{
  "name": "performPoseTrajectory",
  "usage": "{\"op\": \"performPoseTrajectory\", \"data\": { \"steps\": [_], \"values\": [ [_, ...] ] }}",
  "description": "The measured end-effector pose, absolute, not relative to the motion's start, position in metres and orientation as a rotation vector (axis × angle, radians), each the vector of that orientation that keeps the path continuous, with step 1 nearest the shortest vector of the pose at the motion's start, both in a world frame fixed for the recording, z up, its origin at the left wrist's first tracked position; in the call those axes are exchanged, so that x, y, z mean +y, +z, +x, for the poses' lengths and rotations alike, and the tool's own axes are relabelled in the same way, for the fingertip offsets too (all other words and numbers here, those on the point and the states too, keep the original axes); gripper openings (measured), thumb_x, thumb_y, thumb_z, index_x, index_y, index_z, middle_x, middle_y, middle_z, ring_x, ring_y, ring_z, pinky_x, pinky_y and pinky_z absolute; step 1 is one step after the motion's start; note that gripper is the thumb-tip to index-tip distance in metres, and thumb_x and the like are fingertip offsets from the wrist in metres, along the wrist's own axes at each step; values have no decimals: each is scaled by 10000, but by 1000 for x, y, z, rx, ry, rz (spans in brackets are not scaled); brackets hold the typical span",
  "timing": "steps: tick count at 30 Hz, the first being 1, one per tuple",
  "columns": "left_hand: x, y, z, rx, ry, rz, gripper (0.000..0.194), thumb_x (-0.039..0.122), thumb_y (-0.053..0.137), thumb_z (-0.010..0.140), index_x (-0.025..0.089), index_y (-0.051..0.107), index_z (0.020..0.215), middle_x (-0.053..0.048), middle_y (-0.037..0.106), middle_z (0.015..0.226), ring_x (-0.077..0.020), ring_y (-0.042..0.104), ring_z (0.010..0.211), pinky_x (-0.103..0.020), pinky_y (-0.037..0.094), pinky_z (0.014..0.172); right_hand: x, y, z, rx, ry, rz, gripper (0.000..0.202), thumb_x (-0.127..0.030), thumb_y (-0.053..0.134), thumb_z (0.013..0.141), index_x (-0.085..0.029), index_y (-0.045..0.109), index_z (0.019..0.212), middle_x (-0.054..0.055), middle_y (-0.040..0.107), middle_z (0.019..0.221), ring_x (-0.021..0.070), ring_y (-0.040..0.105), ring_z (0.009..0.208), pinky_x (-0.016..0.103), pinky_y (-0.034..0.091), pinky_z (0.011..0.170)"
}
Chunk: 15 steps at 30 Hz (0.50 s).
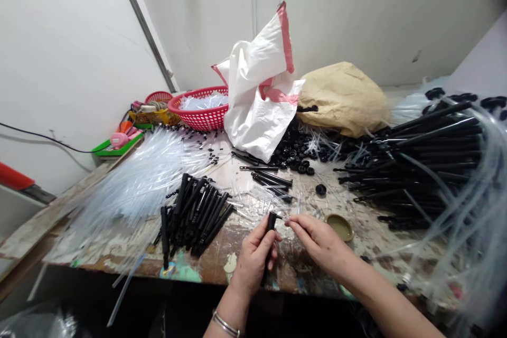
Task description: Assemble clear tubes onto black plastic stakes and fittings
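My left hand [256, 253] is wrapped round a black tube [271, 222], held upright near the table's front edge. A small black nozzle sticks out from the tube's top toward the right. Beside that nozzle, my right hand [312, 232] is closed in a pinch; what its fingertips hold is too small to make out. Short clear tubes [263, 200] lie scattered just behind my hands. To the left is a pile of black tubes [198, 211], and a few more black tubes [273, 182] lie farther back.
Long clear tubes [146, 174] spread over the left side. Behind stand a red basket [202, 116], a white sack [261, 100] and a tan sack [344, 95]. A small round dish [339, 227] sits right of my right hand. Long black tubes [428, 158] fill the right side.
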State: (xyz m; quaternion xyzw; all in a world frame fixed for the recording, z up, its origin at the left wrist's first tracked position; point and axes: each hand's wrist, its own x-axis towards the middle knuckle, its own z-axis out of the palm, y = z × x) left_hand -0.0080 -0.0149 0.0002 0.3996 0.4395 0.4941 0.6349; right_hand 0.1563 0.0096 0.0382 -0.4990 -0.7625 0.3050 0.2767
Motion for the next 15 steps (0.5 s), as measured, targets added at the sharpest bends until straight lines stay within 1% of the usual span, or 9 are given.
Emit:
{"op": "performPoseTrajectory", "data": {
  "steps": [3,8,12,15],
  "values": [
    [-14,0,-8,1013,1117,909,516,374,593,784,224,499,1268,-18,571,771,-42,416,462,-143,324,354,8,40,156,-2090,849,-1379,292,-307,314,909,-188,568,827,44,626,772,172,579,730,287,433,667],
    [-13,-1,-8,1002,1084,930,504,366,564,806,218,481,1281,-9,537,757,-41,386,464,-139,298,352,9,41,155,-2103,821,-1380,281,-287,298,906,-181,537,802,59,617,772,179,568,733,295,425,680],
    [-13,-2,-8,984,1045,985,459,360,524,835,220,483,1271,26,486,677,-38,344,435,-147,273,359,11,42,155,-2129,798,-1373,268,-270,298,901,-184,516,771,59,604,743,177,560,717,283,418,666],
    [-12,0,-7,965,1016,980,453,376,526,831,213,497,1253,58,417,597,-39,292,414,-152,234,356,12,40,155,-2150,791,-1389,262,-261,297,899,-186,504,757,56,594,733,175,553,711,279,411,659]
  ]
}}
